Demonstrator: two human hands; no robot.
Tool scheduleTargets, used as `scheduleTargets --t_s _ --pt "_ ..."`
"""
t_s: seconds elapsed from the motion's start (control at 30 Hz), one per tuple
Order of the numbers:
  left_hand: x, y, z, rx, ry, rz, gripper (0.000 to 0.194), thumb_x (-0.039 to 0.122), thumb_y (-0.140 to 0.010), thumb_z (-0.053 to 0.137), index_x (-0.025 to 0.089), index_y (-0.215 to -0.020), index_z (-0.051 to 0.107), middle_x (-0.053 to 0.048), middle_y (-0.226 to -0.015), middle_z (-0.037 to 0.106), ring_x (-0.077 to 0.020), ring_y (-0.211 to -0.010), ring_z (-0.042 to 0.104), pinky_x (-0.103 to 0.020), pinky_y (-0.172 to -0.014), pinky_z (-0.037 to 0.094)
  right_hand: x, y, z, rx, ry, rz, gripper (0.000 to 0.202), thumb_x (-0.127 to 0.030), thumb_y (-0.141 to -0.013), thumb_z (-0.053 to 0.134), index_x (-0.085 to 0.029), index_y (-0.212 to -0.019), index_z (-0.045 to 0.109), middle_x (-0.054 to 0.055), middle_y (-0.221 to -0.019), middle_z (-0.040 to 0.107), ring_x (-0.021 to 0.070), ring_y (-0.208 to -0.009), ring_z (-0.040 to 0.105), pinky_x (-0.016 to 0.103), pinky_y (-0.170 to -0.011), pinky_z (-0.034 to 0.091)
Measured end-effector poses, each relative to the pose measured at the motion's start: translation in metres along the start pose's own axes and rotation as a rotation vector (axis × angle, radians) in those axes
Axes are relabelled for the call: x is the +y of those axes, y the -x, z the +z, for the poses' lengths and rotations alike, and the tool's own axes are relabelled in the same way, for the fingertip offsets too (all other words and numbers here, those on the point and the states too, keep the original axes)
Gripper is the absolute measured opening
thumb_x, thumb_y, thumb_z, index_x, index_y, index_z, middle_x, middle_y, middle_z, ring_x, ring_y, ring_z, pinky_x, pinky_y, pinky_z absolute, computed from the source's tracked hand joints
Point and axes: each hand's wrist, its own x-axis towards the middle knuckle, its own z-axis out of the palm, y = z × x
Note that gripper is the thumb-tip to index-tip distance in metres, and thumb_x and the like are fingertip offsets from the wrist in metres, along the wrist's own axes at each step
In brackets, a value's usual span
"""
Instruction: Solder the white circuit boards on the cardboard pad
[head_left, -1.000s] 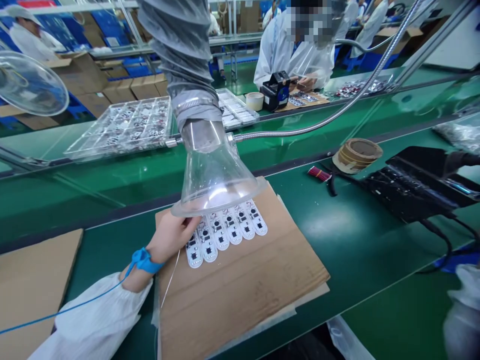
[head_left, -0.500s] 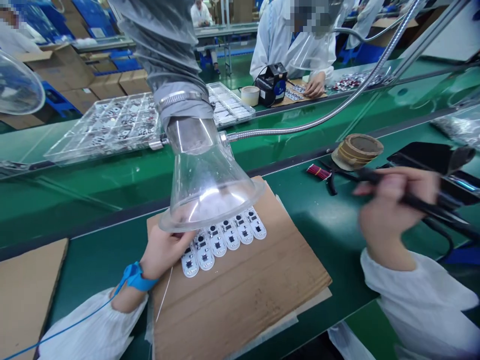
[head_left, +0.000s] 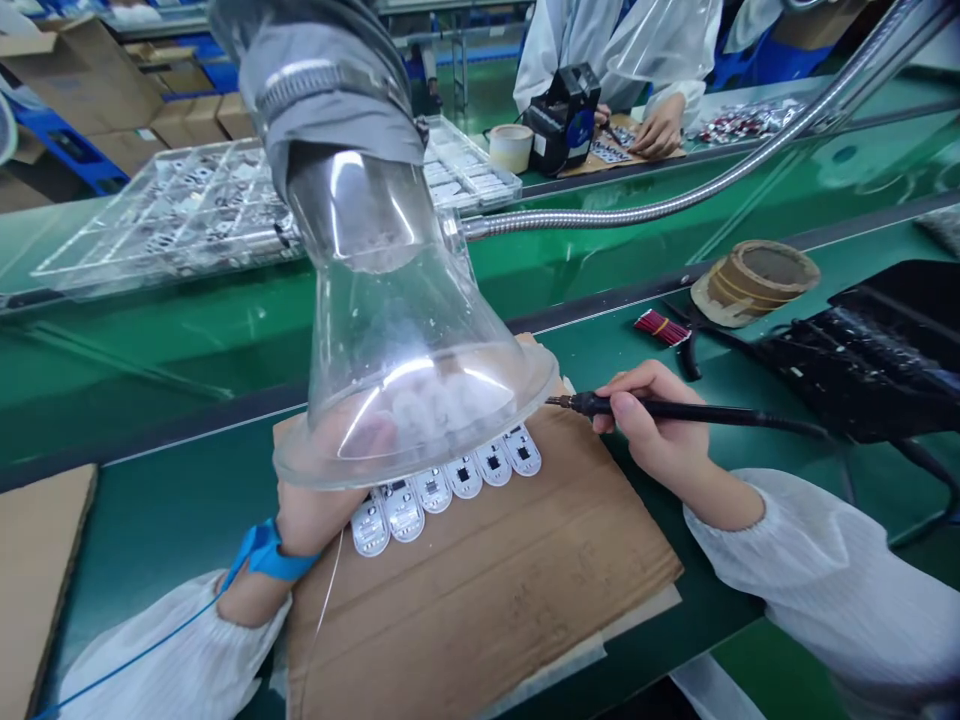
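Observation:
In my right hand (head_left: 660,425) is a black soldering iron (head_left: 645,408), gripped like a pen, its tip pointing left at the rim of the clear fume hood (head_left: 390,310). My left hand (head_left: 319,510), with a blue wrist strap (head_left: 274,552), is closed at the left end of a row of white circuit boards (head_left: 433,490). Its fingers show only hazily through the hood. A thin strand of solder wire (head_left: 328,590) trails from under this hand. The boards lie side by side on a cardboard sheet (head_left: 480,610), their far ends behind the hood.
To the right are a tape roll (head_left: 754,285), a bundle of red wires (head_left: 662,328) and a black stand (head_left: 862,350). Trays of parts (head_left: 180,215) lie beyond the green divider. A co-worker's hand (head_left: 660,125) works across it. More cardboard (head_left: 45,580) lies left.
My right hand has brought the soldering iron left and down from near the tape roll to the hood's rim. The left hand stays by the boards. The view has tilted down slightly.

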Motion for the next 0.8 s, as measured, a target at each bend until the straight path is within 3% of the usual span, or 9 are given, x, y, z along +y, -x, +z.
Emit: scheduleTargets --t_s 0.2,0.4,0.6,0.8 --pt "0.005 -0.002 0.000 0.007 -0.056 0.021 0.020 0.041 -0.097 0.069 0.022 -0.093 0.073 -0.006 -0.093 0.075 -0.0259 -0.094 0.071 -0.045 -0.095 0.055 -0.002 -0.001 0.000 -0.041 0.023 0.005 0.020 -0.044 -0.101 0.066 -0.026 -0.093 0.063 0.001 -0.070 0.069 0.0156 -0.058 0.064 0.030 -0.051 0.050" --pt "-0.005 0.001 0.002 0.007 -0.085 0.035 0.019 0.041 -0.095 0.070 0.022 -0.091 0.074 -0.005 -0.088 0.075 -0.0254 -0.090 0.072 -0.045 -0.094 0.058 0.000 0.000 0.000 -0.090 0.115 0.005 0.021 -0.044 -0.102 0.065 -0.024 -0.094 0.064 0.000 -0.071 0.071 0.0151 -0.058 0.066 0.031 -0.054 0.051" --pt "-0.006 0.003 0.002 -0.078 -0.111 0.007 0.019 0.039 -0.096 0.068 0.022 -0.092 0.075 -0.002 -0.077 0.072 -0.0234 -0.080 0.070 -0.037 -0.081 0.060 -0.002 -0.002 0.002 -0.107 0.122 -0.011 0.020 -0.041 -0.103 0.063 -0.024 -0.093 0.063 0.000 -0.070 0.070 0.0143 -0.056 0.066 0.029 -0.053 0.049" --pt "-0.006 0.004 0.004 -0.069 -0.136 0.033 0.030 0.046 -0.094 0.069 0.023 -0.075 0.069 -0.002 -0.065 0.066 -0.0236 -0.076 0.069 -0.033 -0.070 0.059 -0.003 -0.002 0.000 -0.134 0.164 -0.035 0.022 -0.044 -0.102 0.063 -0.025 -0.091 0.062 0.001 -0.070 0.070 0.0153 -0.056 0.064 0.031 -0.052 0.048"
